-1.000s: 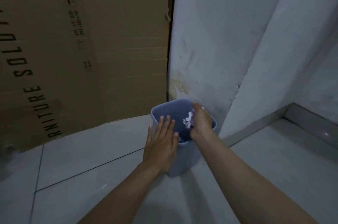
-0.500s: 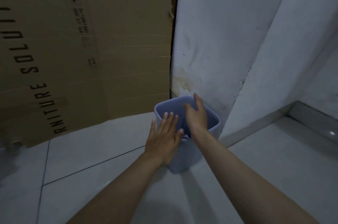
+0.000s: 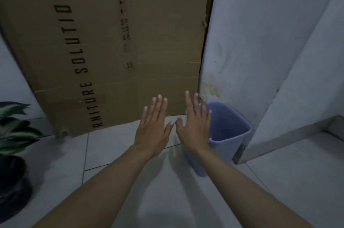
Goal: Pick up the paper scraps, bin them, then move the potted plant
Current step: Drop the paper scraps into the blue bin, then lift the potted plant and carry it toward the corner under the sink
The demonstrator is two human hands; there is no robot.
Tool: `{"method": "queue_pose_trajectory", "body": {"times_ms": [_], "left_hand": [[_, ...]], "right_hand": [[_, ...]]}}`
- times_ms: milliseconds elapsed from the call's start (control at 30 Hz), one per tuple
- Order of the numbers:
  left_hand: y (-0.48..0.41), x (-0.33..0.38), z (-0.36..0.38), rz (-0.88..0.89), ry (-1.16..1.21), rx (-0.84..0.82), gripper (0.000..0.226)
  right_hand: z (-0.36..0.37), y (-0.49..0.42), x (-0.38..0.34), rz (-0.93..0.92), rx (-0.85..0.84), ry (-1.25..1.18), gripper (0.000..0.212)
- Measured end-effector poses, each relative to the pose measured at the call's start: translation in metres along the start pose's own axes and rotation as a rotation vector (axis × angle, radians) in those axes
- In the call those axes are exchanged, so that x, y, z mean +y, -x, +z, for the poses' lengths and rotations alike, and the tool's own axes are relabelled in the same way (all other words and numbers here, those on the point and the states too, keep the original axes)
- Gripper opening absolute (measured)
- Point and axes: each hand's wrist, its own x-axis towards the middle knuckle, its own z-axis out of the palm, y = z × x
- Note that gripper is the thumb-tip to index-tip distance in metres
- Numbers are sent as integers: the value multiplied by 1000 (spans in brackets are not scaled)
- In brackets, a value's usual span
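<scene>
head view: both the left hand (image 3: 154, 127) and the right hand (image 3: 195, 125) are spread flat and empty, side by side above the tiled floor (image 3: 115, 153). the blue bin (image 3: 229, 134) stands just right of them against the wall. the potted plant (image 3: 13, 153) sits at far left, beside the cardboard box (image 3: 111, 41).

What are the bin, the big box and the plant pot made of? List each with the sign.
Bin: likely plastic, matte pale blue; thin, smooth moulded walls with a rolled rim.
Box: corrugated cardboard, plain brown; creases, frayed edge, printed black lettering.
Plant pot: dark and slightly glossy, perhaps plastic or glazed ceramic; too dim and blurred to tell.
</scene>
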Motion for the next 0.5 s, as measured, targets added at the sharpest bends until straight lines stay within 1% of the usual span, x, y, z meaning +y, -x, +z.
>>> {"method": "queue_pose_trajectory", "body": {"times_ms": [67,133,233,333,500], "left_hand": [[10,-20,-11,-31,-16,51,72],[20,-38,-23,-57,-19,65,74],[44,-69,-41,-85,-21,66,74],[73,-104,-58,-89,-73,42,77],[124,-166,-93,-240,-94,72,81]], "right_hand": [[8,6,-21,-47,-11,-25,82],[15,12,-40,-93,-22,-44,82],[24,25,-69,-149,-66,-67,82],[38,42,-92,-175,-120,-79,83],[67,73,-139,-247,-220,-84,89]]}}
